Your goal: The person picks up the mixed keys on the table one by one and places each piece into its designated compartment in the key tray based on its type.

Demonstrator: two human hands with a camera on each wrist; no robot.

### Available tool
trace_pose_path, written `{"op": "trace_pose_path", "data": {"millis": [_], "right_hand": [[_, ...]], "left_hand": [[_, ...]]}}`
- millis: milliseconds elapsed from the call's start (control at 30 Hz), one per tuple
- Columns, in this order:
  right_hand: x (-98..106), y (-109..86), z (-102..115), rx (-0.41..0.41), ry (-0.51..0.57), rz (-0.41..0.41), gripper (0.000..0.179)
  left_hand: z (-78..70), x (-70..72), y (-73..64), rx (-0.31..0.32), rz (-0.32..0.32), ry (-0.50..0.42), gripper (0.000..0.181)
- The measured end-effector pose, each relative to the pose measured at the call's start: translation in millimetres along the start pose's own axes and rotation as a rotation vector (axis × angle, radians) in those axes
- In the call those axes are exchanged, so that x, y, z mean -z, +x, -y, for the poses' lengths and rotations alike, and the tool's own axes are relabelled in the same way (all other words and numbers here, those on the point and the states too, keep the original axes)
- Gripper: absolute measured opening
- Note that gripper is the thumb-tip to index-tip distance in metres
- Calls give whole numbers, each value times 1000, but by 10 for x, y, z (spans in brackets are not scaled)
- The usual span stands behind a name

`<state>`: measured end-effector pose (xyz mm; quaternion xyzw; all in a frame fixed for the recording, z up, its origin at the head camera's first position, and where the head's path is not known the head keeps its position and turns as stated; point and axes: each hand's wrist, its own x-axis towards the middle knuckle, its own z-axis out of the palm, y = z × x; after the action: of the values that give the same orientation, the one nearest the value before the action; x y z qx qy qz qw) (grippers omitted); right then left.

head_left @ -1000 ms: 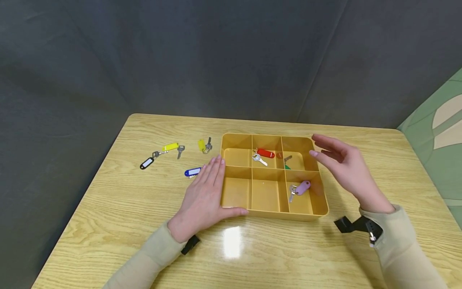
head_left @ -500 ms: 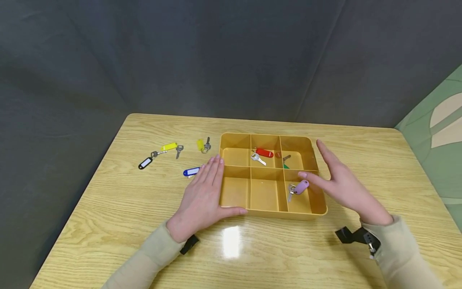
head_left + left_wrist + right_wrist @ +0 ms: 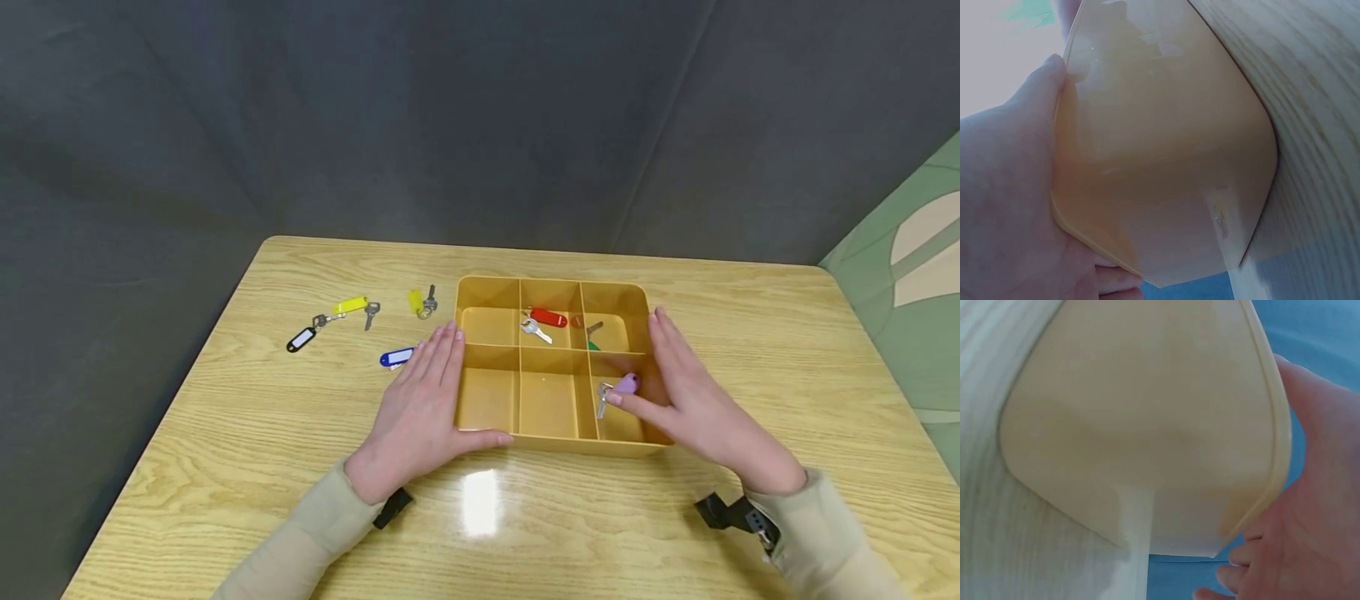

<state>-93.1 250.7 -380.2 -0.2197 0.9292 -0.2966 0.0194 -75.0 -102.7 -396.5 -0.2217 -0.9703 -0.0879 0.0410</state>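
Observation:
A yellow-orange divided tray (image 3: 585, 447) stands on the table between both hands. My left hand (image 3: 420, 404) rests along its left wall, fingers straight, thumb lying on the front rim. At the right wall is my right hand (image 3: 705, 412), fingers extended along the side and thumb reaching over the front right compartment. Partly behind that thumb lies a key with a purple tag (image 3: 627, 383). The back middle compartment has a key with a red tag (image 3: 549, 317). In the back right one, a green tag (image 3: 593, 345) and key are partly hidden by the divider.
Left of the tray lie keys with a blue tag (image 3: 395, 357), a black tag (image 3: 302, 339), a yellow tag (image 3: 350, 305) and another yellow tag (image 3: 416, 302). The wooden table (image 3: 247, 417) meets a dark curtain (image 3: 480, 125) at the back.
My right hand has come down and left from beside the tray to its right wall, the thumb now over the purple-tagged key. My left hand stays where it was.

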Motion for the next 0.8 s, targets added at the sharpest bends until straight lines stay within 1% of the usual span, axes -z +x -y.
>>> {"op": "trace_pose_path", "data": {"millis": [67,233,300,533,667,800], "right_hand": [[-15,-27,7,-24,1,10,111],[-39,-109,36,-37,-26,21,114],[-47,-138,44,-23,-55,20,114],[-90,-198,47,-16,-166,8,115],[-114,-206,44,-1,-194,-5,118],[-132,-211,57,-8,-212,2,122]], "left_hand": [[0,-5,0,0,-2,-1,133],[0,-3,-1,4,4,-3,133],[1,3,0,5,5,-4,133],[10,-1,-1,-4,-12,2,133],[9,-5,2,-3,-10,1,133],[7,-3,2,0,-11,-1,133]]}}
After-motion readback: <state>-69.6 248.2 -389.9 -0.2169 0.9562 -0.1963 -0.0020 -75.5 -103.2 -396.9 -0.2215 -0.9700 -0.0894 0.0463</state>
